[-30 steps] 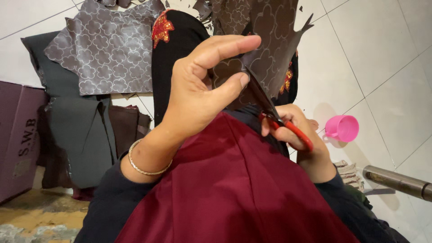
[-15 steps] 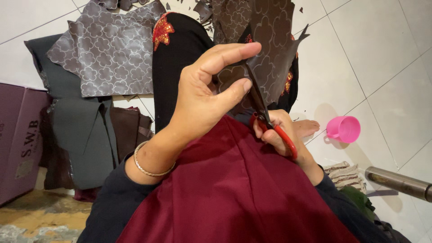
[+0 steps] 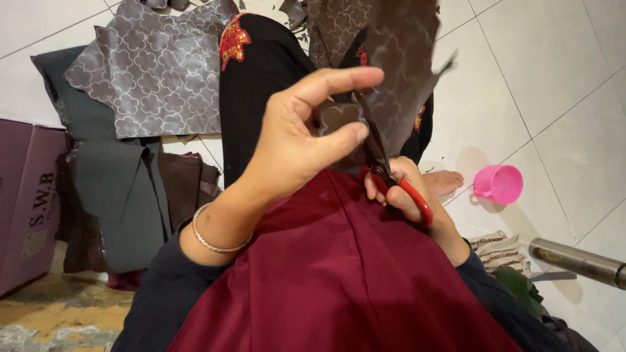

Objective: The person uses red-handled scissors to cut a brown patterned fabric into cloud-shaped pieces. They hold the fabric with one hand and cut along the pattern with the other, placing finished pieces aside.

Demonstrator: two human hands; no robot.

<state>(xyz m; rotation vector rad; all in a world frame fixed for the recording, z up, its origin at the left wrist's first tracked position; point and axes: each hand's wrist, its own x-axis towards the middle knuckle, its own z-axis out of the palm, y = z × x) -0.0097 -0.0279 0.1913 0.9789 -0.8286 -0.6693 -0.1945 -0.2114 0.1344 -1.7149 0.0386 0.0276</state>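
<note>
Patterned grey sheets (image 3: pixel 153 72) spread on floor (image 3: pixel 554 78), upper left. Brown sheet (image 3: pixel 398 72), top centre, pinched by left hand (image 3: pixel 297 140). Right hand (image 3: pixel 404 195) grips red scissors (image 3: pixel 398 186), blades in sheet. Pink cup (image 3: pixel 499 184) right.

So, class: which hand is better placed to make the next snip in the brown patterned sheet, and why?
Right. The right hand already grips the red-handled scissors, blades at the brown patterned sheet. The left hand only pinches the sheet, steadying it.
</note>
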